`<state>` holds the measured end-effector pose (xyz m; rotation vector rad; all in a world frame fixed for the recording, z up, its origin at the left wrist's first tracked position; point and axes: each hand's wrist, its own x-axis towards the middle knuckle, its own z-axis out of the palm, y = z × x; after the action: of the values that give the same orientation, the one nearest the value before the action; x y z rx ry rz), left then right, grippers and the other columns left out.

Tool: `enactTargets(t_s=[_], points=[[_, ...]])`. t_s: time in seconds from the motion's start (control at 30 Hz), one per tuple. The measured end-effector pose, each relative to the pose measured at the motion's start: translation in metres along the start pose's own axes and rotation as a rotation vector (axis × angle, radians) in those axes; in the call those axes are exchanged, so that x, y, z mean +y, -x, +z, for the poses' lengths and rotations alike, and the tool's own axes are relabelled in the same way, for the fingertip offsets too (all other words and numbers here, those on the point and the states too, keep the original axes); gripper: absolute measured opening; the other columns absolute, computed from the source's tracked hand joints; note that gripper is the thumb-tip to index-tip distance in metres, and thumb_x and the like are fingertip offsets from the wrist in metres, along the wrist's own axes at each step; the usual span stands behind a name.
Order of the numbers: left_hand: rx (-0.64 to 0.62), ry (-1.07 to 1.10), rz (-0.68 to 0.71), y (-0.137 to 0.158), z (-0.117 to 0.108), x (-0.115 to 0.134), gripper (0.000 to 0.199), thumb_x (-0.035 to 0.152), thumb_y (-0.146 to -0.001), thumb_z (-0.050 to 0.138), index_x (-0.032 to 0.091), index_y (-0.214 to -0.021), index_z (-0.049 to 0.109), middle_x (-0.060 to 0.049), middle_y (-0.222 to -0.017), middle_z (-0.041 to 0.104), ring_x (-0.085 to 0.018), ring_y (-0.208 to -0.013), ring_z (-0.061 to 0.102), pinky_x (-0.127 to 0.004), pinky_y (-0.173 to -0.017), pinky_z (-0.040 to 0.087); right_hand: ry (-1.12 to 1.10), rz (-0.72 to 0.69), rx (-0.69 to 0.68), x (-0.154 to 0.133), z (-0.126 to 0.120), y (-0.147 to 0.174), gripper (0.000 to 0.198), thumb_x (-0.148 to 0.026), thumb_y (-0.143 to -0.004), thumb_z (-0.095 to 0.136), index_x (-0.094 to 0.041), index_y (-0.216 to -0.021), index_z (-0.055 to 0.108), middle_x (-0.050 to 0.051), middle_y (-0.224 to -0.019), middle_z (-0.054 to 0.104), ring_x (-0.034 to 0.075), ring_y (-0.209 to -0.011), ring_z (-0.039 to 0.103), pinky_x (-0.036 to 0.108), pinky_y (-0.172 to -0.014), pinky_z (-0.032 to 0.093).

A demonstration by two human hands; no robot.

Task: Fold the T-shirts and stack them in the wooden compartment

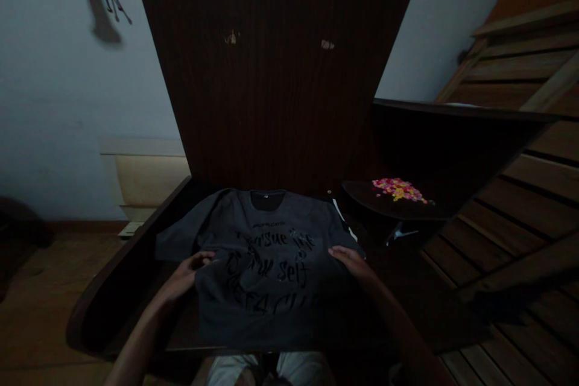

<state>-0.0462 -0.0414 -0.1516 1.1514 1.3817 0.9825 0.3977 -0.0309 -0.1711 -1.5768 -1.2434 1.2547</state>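
Observation:
A dark grey T-shirt (271, 250) lies spread on a dark wooden desk, its neckline away from me and black lettering across its front. At the shirt's left side, just below the sleeve, my left hand (184, 275) has its fingers and thumb closed on the fabric edge. My right hand (351, 260) rests on the shirt's right side near the other sleeve. Its fingers are stretched out and lie flat against the cloth. Dim light hides the shirt's lower right part and the details of the fingertips.
The desk (113, 307) has a raised, curved left side and a tall dark back panel (280, 72). To the right, a small shelf (362, 198) bears a pile of colourful small pieces (400, 189). Wooden slats (543, 193) stand at the far right.

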Motion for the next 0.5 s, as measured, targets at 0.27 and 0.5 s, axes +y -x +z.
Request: enactTargets(t_s=[0.27,0.5], points=[[0.113,0.116,0.168,0.0,0.02,0.007,0.093,0.03,-0.048,0.084,0.027,-0.128,0.037,-0.009,-0.114,0.061,-0.024,-0.102,0.065,-0.04,-0.086,0.054,-0.089,-0.002,0.149,0.021,0.003,-0.006,0.095,-0.061,-0.062,0.072,-0.023,-0.144,0.04,0.011,-0.14,0.053,0.03,-0.124,0.054,0.041,-0.101,0.047],[0.185,0.239,0.252,0.021,0.013,0.037,0.103,0.034,-0.058,0.073,0.035,-0.148,0.022,-0.005,-0.115,0.067,-0.024,-0.091,0.069,-0.036,-0.08,0.057,-0.083,-0.054,0.184,0.014,-0.017,-0.003,0.09,-0.055,-0.067,0.072,-0.03,-0.146,0.036,0.007,-0.142,0.051,0.03,-0.129,0.05,0.045,-0.101,0.047]])
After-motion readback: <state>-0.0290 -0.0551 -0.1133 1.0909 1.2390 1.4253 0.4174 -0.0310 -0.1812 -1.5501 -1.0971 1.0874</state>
